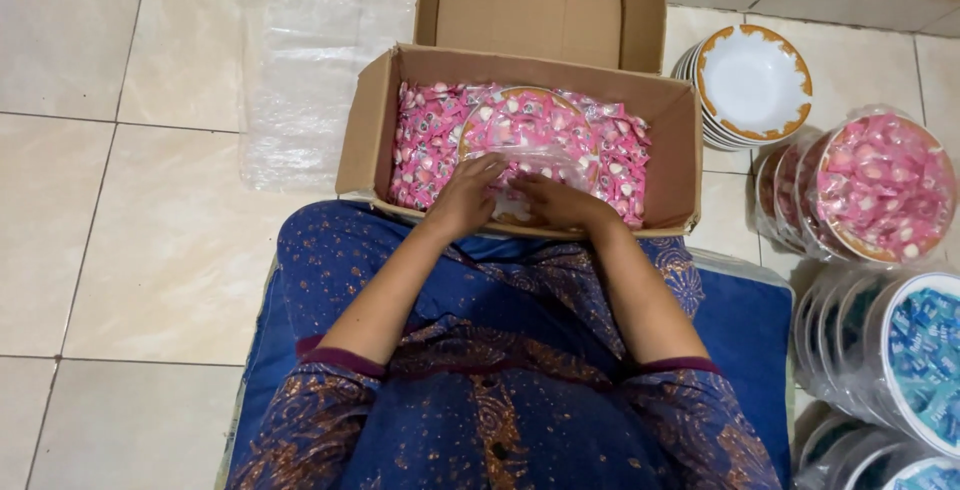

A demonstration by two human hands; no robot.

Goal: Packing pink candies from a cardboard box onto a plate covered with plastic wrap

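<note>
A plate point(524, 120) with a gold-brown rim sits in the middle of an open cardboard box point(362, 125), heaped with small pink-wrapped candies point(425, 140) and covered by clear plastic film point(545, 160). More of the same pink candies fill the box around it, wall to wall. The plate lies roughly flat, its near edge hidden under the hands.

The left hand point(465, 195) rests on the near left part of the plate, fingers loosely bent and lying together on the plastic film, palm down. The right hand point(560, 200) lies just beside it on the near right part, fingers curled onto the film; whether either hand pinches the film cannot be told. The two hands almost touch at the fingertips.

The box stands on a pale tiled floor point(120, 250), its far flap upright. The person sits on a blue cushion point(745, 325) in a blue patterned garment. Left of the box a sheet of clear plastic point(300, 80) lies flat on the tiles. To the right, a stack of empty white bowls point(752, 85) with gold-brown rims leans on its side; nearer, wrapped plates of pink candies point(880, 185) stand on edge, and below them wrapped plates of blue candies point(925, 350).
</note>
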